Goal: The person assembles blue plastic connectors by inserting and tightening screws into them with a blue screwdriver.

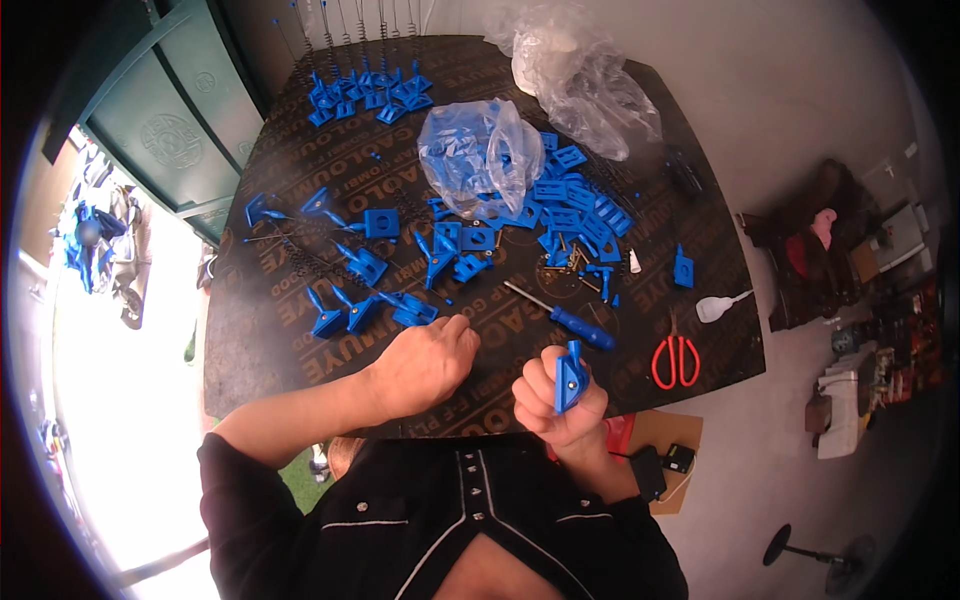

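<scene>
My right hand (545,405), raised near the table's front edge, is closed around a blue plastic bracket (571,383) with a stem and a small metal screw in its side. My left hand (422,364) rests low over the table, fingers curled inward; whatever lies inside them is hidden. Just beyond it sit several blue brackets with stems (326,318). Between and beyond both hands lies a screwdriver (580,326) with a blue handle, its shaft pointing far left. Red-handled scissors (676,362) are to the right of my right hand.
The dark printed table (480,385) holds a heap of blue plates (575,210), loose screws (572,255), a clear bag of blue parts (470,150), and a white squeeze bottle (714,308). Blue pieces with springs (375,90) stand at the far left; crumpled plastic (590,85) lies at the far right.
</scene>
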{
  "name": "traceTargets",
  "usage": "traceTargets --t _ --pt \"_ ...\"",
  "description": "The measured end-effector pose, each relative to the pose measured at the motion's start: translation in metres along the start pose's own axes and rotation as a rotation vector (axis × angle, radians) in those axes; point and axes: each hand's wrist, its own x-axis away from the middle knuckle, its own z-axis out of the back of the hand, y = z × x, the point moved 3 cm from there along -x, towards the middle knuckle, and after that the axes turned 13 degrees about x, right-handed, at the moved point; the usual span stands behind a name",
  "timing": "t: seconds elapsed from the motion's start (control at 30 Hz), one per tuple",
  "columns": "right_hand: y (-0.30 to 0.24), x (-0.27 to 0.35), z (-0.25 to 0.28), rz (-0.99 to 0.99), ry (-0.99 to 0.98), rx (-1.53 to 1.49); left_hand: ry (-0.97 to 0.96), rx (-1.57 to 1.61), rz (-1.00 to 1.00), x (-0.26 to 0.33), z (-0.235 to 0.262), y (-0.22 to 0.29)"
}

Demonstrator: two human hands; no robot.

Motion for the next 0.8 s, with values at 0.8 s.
traceTargets --t 0.8 --pt "0.010 -0.009 -0.006 0.065 0.345 0.394 0.496 1.572 0.285 0.016 0.009 0.021"
